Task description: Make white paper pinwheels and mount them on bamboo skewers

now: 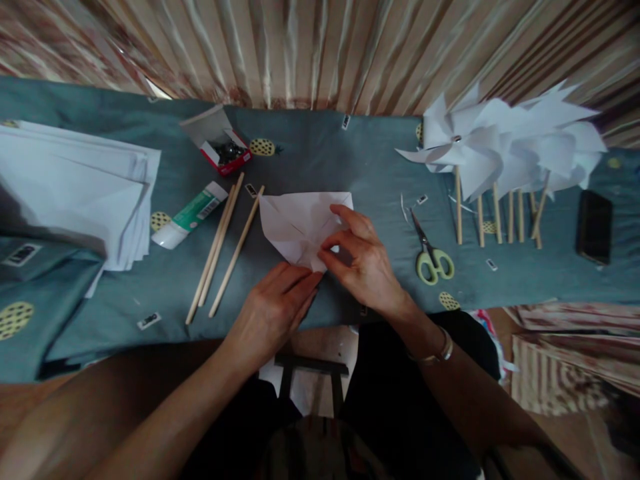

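A white sheet of paper [300, 217], creased and cut in from its corners, lies in front of me on the cloth. My left hand [277, 303] grips its near edge, the fingers closed together over it. Above the paper's right side, my right hand [363, 263] pinches a near part of the sheet between thumb and index finger, its other fingers curled. Three wooden sticks [235, 253] rest to the left of the paper. Farther right lie green-handled scissors [430, 257], with thin paper scraps [404, 208] beside their tip.
Finished paper pinwheels [500, 147] on sticks lie at the right, near a black phone [594, 227]. At the left are a stack of white paper [125, 190], a glue stick [190, 215] and an open box [225, 147] of small dark metal pieces. Curtains [300, 53] hang behind the table.
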The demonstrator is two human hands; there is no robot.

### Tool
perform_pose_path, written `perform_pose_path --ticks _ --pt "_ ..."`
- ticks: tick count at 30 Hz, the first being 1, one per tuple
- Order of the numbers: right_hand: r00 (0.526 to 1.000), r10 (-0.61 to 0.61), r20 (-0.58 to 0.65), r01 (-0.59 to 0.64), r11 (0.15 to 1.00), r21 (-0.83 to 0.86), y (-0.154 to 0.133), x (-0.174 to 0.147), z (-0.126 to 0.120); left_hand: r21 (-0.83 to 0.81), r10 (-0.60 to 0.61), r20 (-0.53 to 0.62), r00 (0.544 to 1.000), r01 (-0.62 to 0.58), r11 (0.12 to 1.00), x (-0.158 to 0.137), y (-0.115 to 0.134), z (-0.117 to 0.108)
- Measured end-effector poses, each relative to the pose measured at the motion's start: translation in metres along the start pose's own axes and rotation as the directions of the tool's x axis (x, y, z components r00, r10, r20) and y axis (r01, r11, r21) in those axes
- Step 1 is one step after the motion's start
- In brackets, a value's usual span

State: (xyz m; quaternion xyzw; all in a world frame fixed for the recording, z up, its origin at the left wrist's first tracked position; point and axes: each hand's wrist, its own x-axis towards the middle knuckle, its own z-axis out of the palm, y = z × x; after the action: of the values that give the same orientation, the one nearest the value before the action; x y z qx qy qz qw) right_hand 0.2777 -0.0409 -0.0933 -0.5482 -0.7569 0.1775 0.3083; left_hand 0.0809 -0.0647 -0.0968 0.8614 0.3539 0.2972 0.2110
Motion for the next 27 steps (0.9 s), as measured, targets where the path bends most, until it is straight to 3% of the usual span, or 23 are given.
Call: perform_pose_path --ticks 7,27 --pt "1.000 0.013 0.010 -0.013 0.999 0.030 0.0011 -0.0013 0.0002 0.000 -0.002 0.012 1.000 0.002 1.000 0.0000 0.0022 -0.0014" --pt "0.985 -0.160 0.057 0.166 0.978 -0.123 -0.0016 -0.0074 0.0057 -0.010 0.010 0.002 1.000 -0.010 1.000 0.0027 -0.0001 -0.0015"
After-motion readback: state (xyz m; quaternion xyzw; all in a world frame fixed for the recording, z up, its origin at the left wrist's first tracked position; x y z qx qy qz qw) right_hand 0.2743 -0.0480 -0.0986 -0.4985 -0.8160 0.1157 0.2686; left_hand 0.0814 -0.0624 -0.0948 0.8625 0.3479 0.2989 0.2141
